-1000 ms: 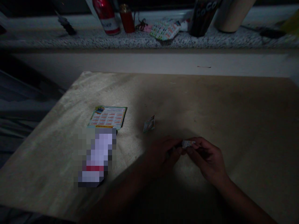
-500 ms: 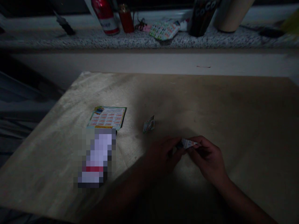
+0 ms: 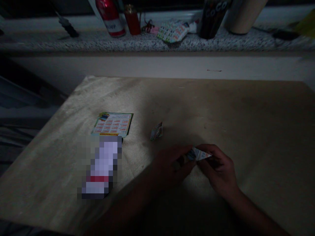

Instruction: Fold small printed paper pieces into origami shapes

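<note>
In the head view, the only one you have, the change is at your fingertips: the paper (image 3: pixel 201 154) shows more of itself than a second ago. Its right end now reads as a clear point, printed on pale ground, with a dark picture at its left end. You seem to be turning or opening it out, so the work in hand looks to be at a shaping stage, with the paper's form easier to read; whether a crease is set, you cannot tell from here.

Your left hand (image 3: pixel 171 164) is curled, thumb and fingers closed on the paper's left part. Your right hand (image 3: pixel 221 167) pinches its right part between thumb and forefinger, the other fingers bent under. The paper sits between both hands, above the worktop (image 3: pixel 261 127).

Beyond your left hand, apart from it, lies a folded scrap (image 3: pixel 157 131), untouched. Farther to the left of your hands are the printed cards (image 3: pixel 114 124) and, nearer you, a blurred-out phone (image 3: pixel 102 167) just beside them.
</note>
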`<state>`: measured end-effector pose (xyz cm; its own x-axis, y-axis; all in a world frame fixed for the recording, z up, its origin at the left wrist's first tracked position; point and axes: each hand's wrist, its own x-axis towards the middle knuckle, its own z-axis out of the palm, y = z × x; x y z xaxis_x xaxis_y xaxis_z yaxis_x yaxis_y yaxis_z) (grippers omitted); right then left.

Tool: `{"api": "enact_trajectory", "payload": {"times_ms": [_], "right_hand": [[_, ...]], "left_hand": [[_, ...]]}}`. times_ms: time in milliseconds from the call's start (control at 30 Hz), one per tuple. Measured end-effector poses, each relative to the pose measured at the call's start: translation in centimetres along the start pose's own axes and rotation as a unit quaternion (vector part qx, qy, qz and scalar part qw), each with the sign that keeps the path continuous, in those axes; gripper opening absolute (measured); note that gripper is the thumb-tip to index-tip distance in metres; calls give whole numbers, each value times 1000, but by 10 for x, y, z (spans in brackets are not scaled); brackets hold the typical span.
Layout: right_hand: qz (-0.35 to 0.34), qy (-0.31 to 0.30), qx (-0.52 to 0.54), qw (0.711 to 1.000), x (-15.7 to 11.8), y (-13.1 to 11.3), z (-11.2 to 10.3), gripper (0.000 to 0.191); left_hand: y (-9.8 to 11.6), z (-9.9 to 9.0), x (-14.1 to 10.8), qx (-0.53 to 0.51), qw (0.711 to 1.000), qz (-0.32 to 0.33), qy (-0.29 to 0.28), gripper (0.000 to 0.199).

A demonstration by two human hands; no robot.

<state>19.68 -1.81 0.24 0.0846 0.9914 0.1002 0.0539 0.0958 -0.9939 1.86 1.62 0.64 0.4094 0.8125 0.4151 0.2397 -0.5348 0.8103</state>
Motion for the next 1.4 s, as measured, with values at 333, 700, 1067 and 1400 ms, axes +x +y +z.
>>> {"api": "enact_trajectory", "payload": {"times_ms": [333,700,1067,1400], "right_hand": [[-39,-7,-29,999,1,5,-4,23],[59,-74,93,991,4,5,-5,19],[140,-165,212,953,2,16,-10,44],[144,-170,172,960,4,12,-10,41]], "left_hand": [[-2,6,-6,-69,997,11,16,33],[-9,-11,7,-264,945,-183,-61,25],[-9,-11,9,-333,916,-191,-114,18],[-7,-7,7,-338,910,-208,-121,18]]}}
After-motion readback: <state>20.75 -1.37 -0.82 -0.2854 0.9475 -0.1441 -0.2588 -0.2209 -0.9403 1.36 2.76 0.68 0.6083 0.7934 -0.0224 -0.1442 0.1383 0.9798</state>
